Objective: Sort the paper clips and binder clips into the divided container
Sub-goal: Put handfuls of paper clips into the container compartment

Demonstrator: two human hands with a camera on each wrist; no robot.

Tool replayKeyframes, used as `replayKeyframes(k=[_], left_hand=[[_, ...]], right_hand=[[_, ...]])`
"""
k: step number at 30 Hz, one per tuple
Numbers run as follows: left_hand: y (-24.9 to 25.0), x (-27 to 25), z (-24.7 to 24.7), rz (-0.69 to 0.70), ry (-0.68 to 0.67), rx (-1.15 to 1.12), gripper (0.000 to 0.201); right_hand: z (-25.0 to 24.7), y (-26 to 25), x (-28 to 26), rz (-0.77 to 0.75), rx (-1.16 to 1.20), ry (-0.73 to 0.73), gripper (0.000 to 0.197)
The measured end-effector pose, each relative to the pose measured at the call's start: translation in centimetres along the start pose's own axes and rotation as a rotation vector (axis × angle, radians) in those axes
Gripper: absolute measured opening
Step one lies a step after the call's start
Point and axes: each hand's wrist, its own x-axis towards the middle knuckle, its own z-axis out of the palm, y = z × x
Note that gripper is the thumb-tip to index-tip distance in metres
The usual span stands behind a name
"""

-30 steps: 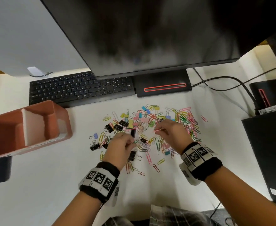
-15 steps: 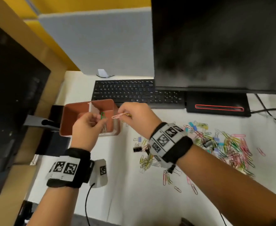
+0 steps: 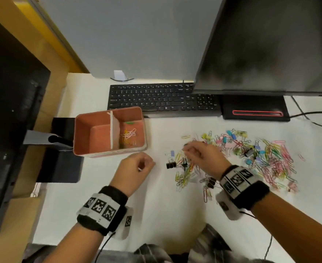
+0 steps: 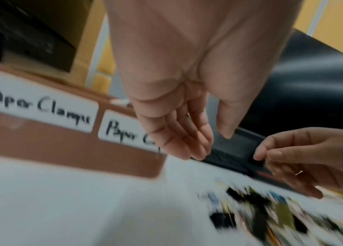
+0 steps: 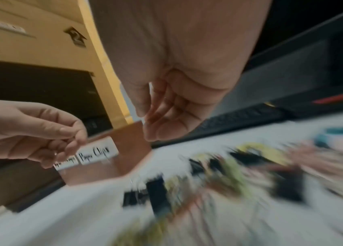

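Observation:
The terracotta divided container (image 3: 80,137) stands at the left of the white desk, split by a white divider (image 3: 111,130). Its right compartment holds several paper clips (image 3: 129,135); no clips show in the left one. Its front labels read "Paper Clamps" on the left and "Paper Clips" on the right (image 4: 61,146). A pile of coloured paper clips and binder clips (image 3: 251,154) is spread to the right. My left hand (image 3: 144,165) hovers in front of the container, relaxed and holding nothing (image 4: 208,144). My right hand (image 3: 188,149) hangs over the pile's left edge, fingers loose and empty (image 5: 151,124).
A black binder clip (image 3: 171,165) and a lavender one (image 3: 172,153) lie between my hands. Behind stand a black keyboard (image 3: 162,99), a monitor (image 3: 270,44) on its base (image 3: 255,109), and cables (image 3: 312,114). A black box (image 3: 61,158) sits left of the container.
Both hands held paper clips over the container half a second ago. They have now moved back right and down, empty, and the right hand is over the pile again.

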Motion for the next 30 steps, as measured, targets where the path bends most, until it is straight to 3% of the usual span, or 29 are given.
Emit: replayKeyframes(k=[3,6,11,16,23,30], left_hand=[[-1.4,-0.5,4.2,-0.018,-0.173,0.082,0.016],[-1.7,-0.6,8.0,-0.053,-0.281,0.131,0.044],[-0.5,-0.2,12.0,-0.01,-0.186,0.231,0.066],[-0.5,0.7,13.0,0.005,-0.131,0.234,0.047],[-0.9,1.3,12.6,0.003,-0.082,0.213,0.02],[-1.2,1.4,12.9,0.012,-0.068,0.223,0.009]], right_hand=[[0.7,4.7,-3.2,0.105,-0.042,-0.032,0.009],[1.4,7.1,-5.0,0.123,-0.092,-0.017,0.014],[2.1,7.5,-4.6,0.074,-0.356,-0.015,0.055],[1.8,7.1,-3.6,0.168,-0.572,0.048,0.057],[3.2,5.3,-2.2,-0.041,-0.678,-0.07,0.064],[2.9,5.7,-0.8,-0.086,-0.551,-0.117,0.027]])
